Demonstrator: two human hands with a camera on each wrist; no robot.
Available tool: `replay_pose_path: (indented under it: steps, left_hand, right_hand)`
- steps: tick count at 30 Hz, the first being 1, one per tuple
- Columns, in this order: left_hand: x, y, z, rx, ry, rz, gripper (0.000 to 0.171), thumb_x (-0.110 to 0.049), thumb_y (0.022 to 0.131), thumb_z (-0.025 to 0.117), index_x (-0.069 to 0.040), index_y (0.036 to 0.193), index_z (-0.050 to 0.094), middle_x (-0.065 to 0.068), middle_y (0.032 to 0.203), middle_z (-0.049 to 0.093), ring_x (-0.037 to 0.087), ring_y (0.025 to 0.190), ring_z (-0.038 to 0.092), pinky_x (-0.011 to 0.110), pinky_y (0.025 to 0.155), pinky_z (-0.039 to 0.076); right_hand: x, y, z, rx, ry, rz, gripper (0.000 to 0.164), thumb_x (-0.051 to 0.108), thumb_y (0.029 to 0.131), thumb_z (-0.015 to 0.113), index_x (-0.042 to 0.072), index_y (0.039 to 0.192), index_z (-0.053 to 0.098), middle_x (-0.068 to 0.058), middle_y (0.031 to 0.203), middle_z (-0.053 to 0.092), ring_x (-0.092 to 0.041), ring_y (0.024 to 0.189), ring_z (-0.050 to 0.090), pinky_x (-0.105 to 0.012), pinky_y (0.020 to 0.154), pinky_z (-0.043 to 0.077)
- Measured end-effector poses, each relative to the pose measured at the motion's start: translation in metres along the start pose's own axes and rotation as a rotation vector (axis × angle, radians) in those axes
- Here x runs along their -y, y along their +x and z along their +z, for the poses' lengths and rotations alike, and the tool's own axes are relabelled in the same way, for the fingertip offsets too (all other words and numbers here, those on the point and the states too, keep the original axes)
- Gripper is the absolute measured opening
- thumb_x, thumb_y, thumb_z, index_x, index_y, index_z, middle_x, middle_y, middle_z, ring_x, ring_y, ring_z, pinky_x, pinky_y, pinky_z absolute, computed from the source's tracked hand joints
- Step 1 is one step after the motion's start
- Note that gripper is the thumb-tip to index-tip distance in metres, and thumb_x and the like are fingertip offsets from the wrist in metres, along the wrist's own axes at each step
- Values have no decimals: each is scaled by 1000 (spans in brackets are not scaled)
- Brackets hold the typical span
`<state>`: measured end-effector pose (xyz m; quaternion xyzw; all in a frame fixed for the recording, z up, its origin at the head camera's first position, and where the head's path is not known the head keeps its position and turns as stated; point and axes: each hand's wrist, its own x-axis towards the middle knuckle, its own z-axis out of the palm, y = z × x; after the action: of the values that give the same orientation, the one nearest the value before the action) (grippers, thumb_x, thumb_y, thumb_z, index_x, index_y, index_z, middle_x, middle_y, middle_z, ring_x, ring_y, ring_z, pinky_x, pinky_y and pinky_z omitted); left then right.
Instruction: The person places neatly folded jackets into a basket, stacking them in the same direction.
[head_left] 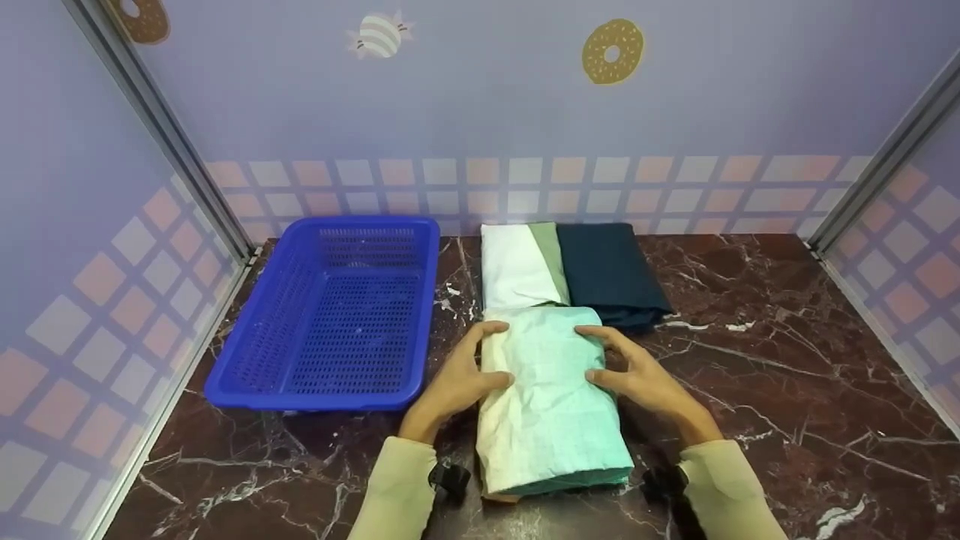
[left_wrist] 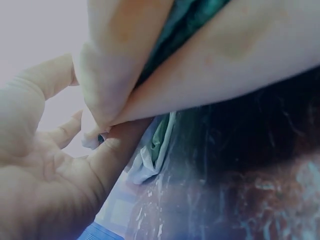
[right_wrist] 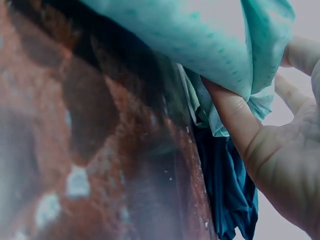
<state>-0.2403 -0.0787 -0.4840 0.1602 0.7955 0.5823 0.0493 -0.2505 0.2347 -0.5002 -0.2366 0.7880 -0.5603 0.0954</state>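
Observation:
A folded pale green and cream cloth [head_left: 555, 405] lies lengthwise in front of the person, its layers showing dark green at the near end. My left hand [head_left: 465, 379] grips its left edge, thumb and fingers bent against the fabric. On the opposite edge my right hand [head_left: 637, 371] holds it in the same way. In the right wrist view the thumb [right_wrist: 232, 112] tucks in under the mint fabric [right_wrist: 200, 42]. The left wrist view shows the left hand [left_wrist: 55, 165] at the cloth's pale folded layers [left_wrist: 200, 70]. Some fingertips are hidden by fabric.
Behind the cloth lie a folded white and olive cloth [head_left: 517, 262] and a folded navy cloth [head_left: 611, 270], side by side. A blue plastic basket [head_left: 431, 300] with slotted sides stands at the left. The dark marbled tabletop [head_left: 787, 360] is bounded by patterned walls [head_left: 480, 112].

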Motion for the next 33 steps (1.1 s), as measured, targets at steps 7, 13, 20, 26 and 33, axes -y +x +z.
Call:
replay_pose_path:
  steps: [7, 13, 20, 26, 33]
  left_hand:
    - [-7, 2, 0, -25, 11, 20, 73, -2, 83, 78, -10, 150, 53, 15, 154, 51, 33, 136, 50, 52, 114, 40]
    - [-12, 3, 2, -24, -68, 23, 72, 2, 84, 74, -9, 152, 51, 20, 154, 48, 35, 118, 64, 46, 96, 57]
    - [-17, 3, 3, -7, -153, 33, 71, 6, 86, 70, -6, 153, 49, 25, 153, 45, 39, 108, 70, 44, 83, 62]
    - [-26, -3, 1, -1, -178, 5, 74, 7, 87, 69, -7, 156, 46, 24, 153, 45, 36, 107, 71, 43, 80, 62]
    - [-38, -8, -4, -48, -118, 43, 74, 5, 86, 70, -6, 156, 48, 23, 148, 52, 34, 109, 68, 42, 85, 61]
  right_hand:
    - [7, -2, -5, -31, -3, -5, 64, 13, 102, 72, 14, 161, 46, -22, 145, 49, -37, 121, 57, -40, 91, 55]
    - [13, -1, -8, -61, 24, 15, 65, 13, 102, 72, 14, 161, 46, -24, 137, 52, -37, 117, 58, -40, 89, 56]
    - [18, 0, -11, -101, 13, -22, 63, 10, 102, 71, 12, 160, 48, -23, 137, 51, -34, 110, 58, -36, 86, 55]
    - [25, -3, -9, -91, 58, -15, 62, 11, 104, 70, 10, 161, 45, -26, 139, 51, -37, 117, 60, -38, 87, 57]
    - [37, -2, -5, -115, 77, -27, 61, 9, 104, 69, 9, 160, 46, -26, 139, 54, -39, 124, 60, -37, 89, 57]
